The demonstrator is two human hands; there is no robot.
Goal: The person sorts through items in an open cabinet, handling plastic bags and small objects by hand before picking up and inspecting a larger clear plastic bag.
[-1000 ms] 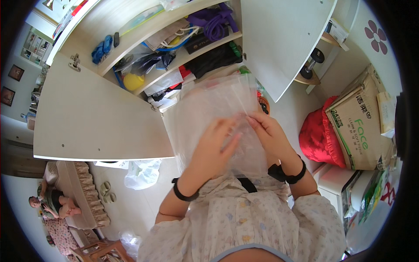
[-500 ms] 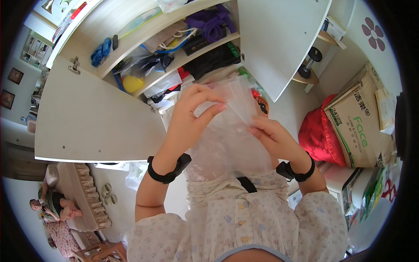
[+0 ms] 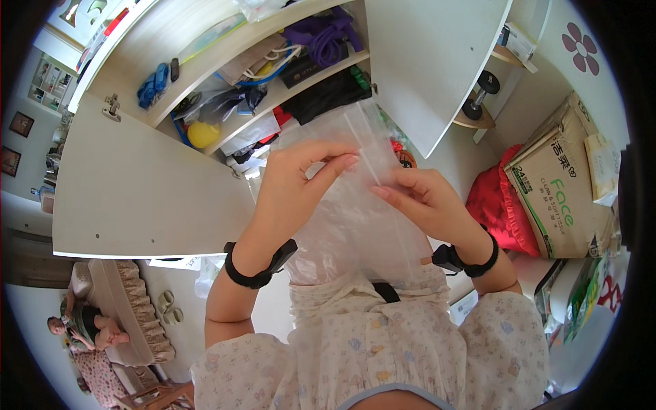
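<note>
A large translucent plastic zip bag (image 3: 355,236) hangs in front of my body, its seal strip running between my hands. My left hand (image 3: 295,179) pinches the bag near that strip with thumb and forefinger. On the other side of the strip, my right hand (image 3: 425,203) grips the film between thumb and bent fingers. Each wrist wears a black band with a small device. The bag's far edge rises toward the lower cabinet shelf. No contents can be made out through the cloudy film.
An open cabinet with a left door (image 3: 147,184) and right door (image 3: 437,61) surrounds the bag. Its shelves hold purple straps (image 3: 328,41) and a black cloth (image 3: 324,99). At right are a red bag (image 3: 502,205), a cardboard box (image 3: 560,184) and a dumbbell (image 3: 482,94). A person sits on a sofa (image 3: 126,307).
My right hand has moved left, closer to my left hand, and its fingers have curled more. The bag's top has shifted left and the seal strip now stands steeper.
</note>
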